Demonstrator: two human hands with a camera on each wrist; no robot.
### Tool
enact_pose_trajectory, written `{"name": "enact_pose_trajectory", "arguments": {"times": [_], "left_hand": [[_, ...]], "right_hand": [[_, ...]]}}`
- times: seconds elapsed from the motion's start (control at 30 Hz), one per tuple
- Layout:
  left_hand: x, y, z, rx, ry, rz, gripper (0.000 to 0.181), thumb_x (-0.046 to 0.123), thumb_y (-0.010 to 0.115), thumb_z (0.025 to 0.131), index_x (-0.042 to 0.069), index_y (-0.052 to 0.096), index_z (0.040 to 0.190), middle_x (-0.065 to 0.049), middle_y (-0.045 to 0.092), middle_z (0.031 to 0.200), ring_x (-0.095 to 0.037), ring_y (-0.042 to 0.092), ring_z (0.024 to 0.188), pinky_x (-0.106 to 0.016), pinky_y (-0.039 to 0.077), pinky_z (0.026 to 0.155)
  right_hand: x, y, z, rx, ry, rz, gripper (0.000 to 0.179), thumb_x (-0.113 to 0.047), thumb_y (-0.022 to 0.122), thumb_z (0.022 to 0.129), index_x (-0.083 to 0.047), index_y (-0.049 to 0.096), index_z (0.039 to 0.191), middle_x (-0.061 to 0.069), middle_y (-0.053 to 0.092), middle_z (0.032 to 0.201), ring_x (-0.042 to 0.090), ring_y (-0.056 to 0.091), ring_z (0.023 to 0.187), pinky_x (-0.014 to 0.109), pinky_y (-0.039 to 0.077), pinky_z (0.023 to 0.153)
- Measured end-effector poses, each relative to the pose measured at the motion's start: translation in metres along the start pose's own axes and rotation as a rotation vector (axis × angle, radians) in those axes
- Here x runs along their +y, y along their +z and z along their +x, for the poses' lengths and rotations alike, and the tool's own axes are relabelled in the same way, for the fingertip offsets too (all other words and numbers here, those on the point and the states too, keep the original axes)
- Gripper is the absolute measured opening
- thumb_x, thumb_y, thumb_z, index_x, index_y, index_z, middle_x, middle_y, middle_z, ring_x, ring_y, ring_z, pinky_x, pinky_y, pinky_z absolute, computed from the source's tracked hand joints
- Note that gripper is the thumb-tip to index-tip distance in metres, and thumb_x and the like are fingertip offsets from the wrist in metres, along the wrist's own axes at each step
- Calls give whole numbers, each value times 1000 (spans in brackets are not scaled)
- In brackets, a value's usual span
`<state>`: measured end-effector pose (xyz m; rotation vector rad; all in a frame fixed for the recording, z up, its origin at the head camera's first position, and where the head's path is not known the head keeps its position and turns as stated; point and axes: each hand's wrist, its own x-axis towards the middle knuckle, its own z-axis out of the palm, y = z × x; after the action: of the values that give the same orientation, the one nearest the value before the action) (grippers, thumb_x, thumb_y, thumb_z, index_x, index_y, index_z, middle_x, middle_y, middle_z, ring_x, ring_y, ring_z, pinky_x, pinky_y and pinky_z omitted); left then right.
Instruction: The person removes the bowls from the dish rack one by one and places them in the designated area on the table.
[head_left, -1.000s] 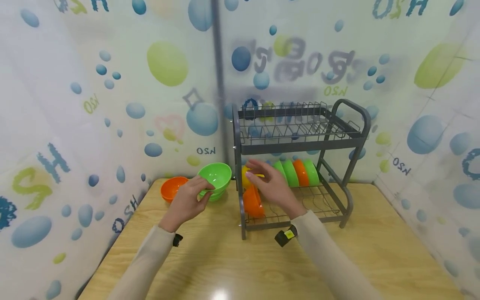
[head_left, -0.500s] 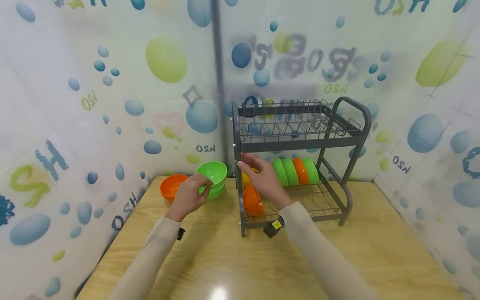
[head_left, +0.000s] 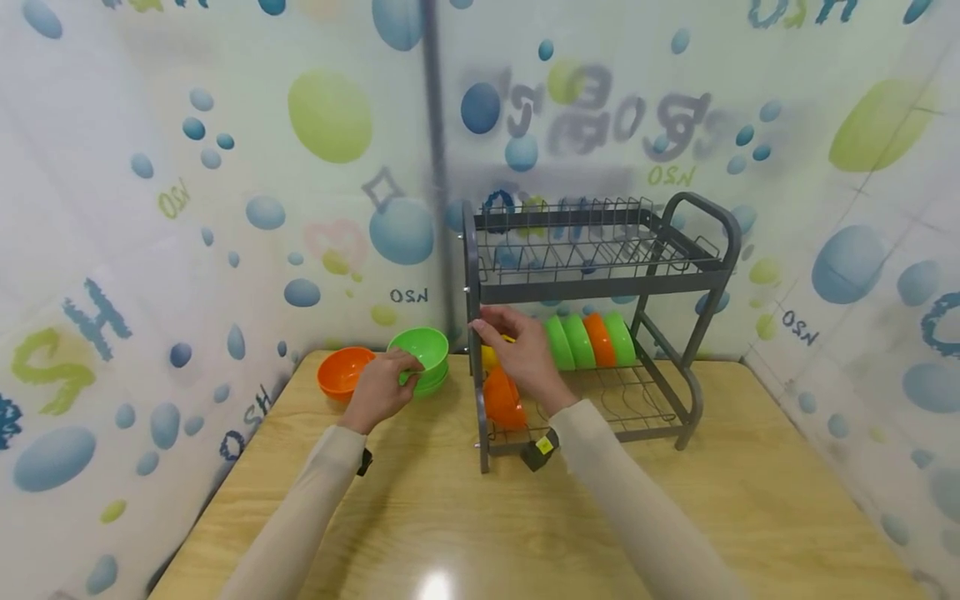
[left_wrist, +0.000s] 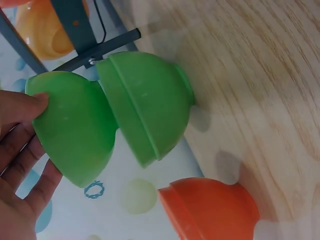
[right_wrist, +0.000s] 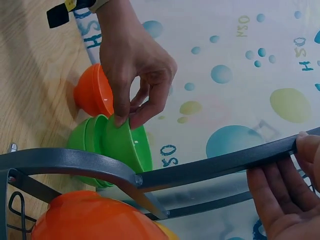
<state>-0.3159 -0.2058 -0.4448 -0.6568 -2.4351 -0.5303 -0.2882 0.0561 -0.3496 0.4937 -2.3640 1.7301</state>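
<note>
My left hand [head_left: 381, 387] pinches the rim of a green bowl [left_wrist: 75, 130] between thumb and fingers. That bowl sits over the nested green bowls [left_wrist: 150, 107], its base close to their rim. Beside them on the table, an orange bowl [head_left: 343, 372] stands upright. My right hand [head_left: 525, 350] holds the left upright of the dark two-tier dish rack [head_left: 592, 290]. In the right wrist view its thumb lies on one side of the metal bar [right_wrist: 220, 170] and its fingers on the other.
On the rack's lower tier, orange bowls [head_left: 501, 398] lean at the front left, with a yellow bowl [head_left: 489, 358] behind them. Further right stands a row of green bowls [head_left: 577, 342] with an orange one among them. A patterned curtain [head_left: 330, 200] backs the wooden table [head_left: 480, 517].
My right hand has moved left onto the rack's upright. The left hand, with the green bowl pinched throughout, has shifted slightly left.
</note>
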Motion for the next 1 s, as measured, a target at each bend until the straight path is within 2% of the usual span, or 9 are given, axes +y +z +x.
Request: {"name": "enact_pose_trajectory", "arguments": {"times": [0.1, 0.33, 0.6, 1.0], "left_hand": [[-3, 4, 1, -24, -25, 11, 12, -1, 77, 82, 7, 79, 91, -5, 77, 94, -23, 71, 88, -40, 61, 75], [-6, 12, 4, -34, -19, 13, 11, -3, 78, 82, 5, 79, 89, -9, 78, 95, -26, 72, 88, -41, 62, 75], [-10, 21, 5, -88, -43, 43, 15, -5, 75, 80, 7, 80, 87, -6, 78, 90, -21, 69, 83, -37, 60, 69], [-10, 26, 4, -151, -95, 69, 11, 3, 81, 82, 11, 81, 89, -3, 78, 91, -21, 70, 85, -39, 61, 73]], "right_hand": [[0, 2, 0, 8, -12, -13, 31, -36, 65, 101, -19, 69, 126, -1, 76, 118, 19, 68, 110, 42, 54, 107], [1, 3, -1, 20, -30, -11, 30, -36, 66, 101, -20, 70, 125, -2, 76, 115, 19, 69, 106, 43, 55, 106], [4, 4, -1, 24, -36, 10, 30, -38, 66, 100, -21, 70, 125, -2, 76, 115, 18, 68, 106, 43, 56, 104], [5, 4, -1, 32, -16, -2, 33, -39, 66, 100, -21, 69, 127, -3, 75, 116, 18, 68, 107, 40, 57, 102]]}}
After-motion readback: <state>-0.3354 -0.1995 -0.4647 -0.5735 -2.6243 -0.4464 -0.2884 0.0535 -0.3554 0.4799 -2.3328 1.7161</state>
